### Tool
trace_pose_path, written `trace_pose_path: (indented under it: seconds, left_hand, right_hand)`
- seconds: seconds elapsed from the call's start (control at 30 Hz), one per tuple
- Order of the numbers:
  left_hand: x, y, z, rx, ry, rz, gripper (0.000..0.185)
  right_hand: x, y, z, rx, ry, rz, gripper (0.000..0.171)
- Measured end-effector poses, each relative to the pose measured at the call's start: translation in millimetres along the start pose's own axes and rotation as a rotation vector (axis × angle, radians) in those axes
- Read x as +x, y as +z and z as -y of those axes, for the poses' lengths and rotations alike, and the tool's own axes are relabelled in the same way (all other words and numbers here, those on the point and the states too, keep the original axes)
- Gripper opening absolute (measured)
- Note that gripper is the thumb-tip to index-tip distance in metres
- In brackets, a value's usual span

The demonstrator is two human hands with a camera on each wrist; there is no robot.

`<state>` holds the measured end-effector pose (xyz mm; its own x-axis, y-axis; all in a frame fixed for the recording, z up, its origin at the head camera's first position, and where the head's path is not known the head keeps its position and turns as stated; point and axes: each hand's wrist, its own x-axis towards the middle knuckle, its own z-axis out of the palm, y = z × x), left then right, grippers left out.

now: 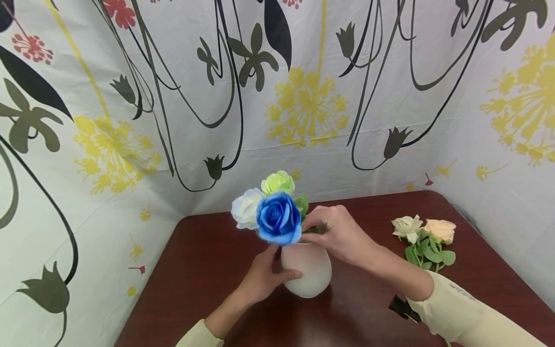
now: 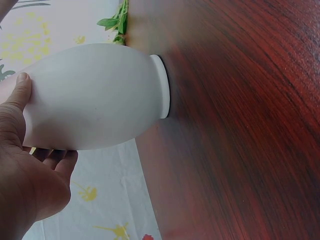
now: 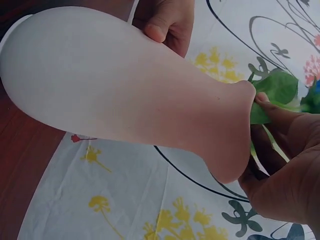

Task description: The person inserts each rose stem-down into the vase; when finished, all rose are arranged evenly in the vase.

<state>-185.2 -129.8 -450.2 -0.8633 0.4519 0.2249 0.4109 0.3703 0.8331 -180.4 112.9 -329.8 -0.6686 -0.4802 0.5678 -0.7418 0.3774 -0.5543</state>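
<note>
A white vase (image 1: 308,270) stands on the dark red table (image 1: 208,270) and holds a blue rose (image 1: 278,218), a white rose (image 1: 246,207) and a pale green rose (image 1: 278,182). My left hand (image 1: 265,275) grips the vase's body from the left; the left wrist view shows its thumb (image 2: 21,92) on the vase (image 2: 95,95). At the vase's mouth my right hand (image 1: 340,233) pinches the green stems and leaves (image 3: 272,95) beside the neck of the vase (image 3: 125,85).
Two loose roses, one cream (image 1: 406,225) and one peach (image 1: 440,230), lie with their leaves on the table at the right. A flower-print cloth (image 1: 303,96) walls in the table behind and on both sides.
</note>
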Motion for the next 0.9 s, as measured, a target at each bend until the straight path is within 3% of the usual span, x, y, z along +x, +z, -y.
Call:
trace_pose_path:
  seconds: [0.17, 0.33, 0.5, 0.9]
  left_hand:
    - [0.3, 0.5, 0.4, -0.009, 0.008, -0.003, 0.086]
    - [1.1, 0.1, 1.0, 0.008, -0.028, 0.01, 0.085]
    - [1.4, -0.4, 0.5, -0.009, -0.036, 0.019, 0.081]
    - [1.2, 0.4, 2.0, 0.025, -0.028, 0.0, 0.082]
  right_hand:
    - [0.8, -4.3, -1.1, -0.038, 0.018, 0.083, 0.007]
    - [-3.0, -6.5, 1.0, -0.017, 0.052, 0.003, 0.011]
    - [-3.8, -4.9, 3.2, 0.023, -0.031, -0.083, 0.017]
    - [2.4, 5.2, 3.3, 0.071, -0.038, -0.009, 0.012]
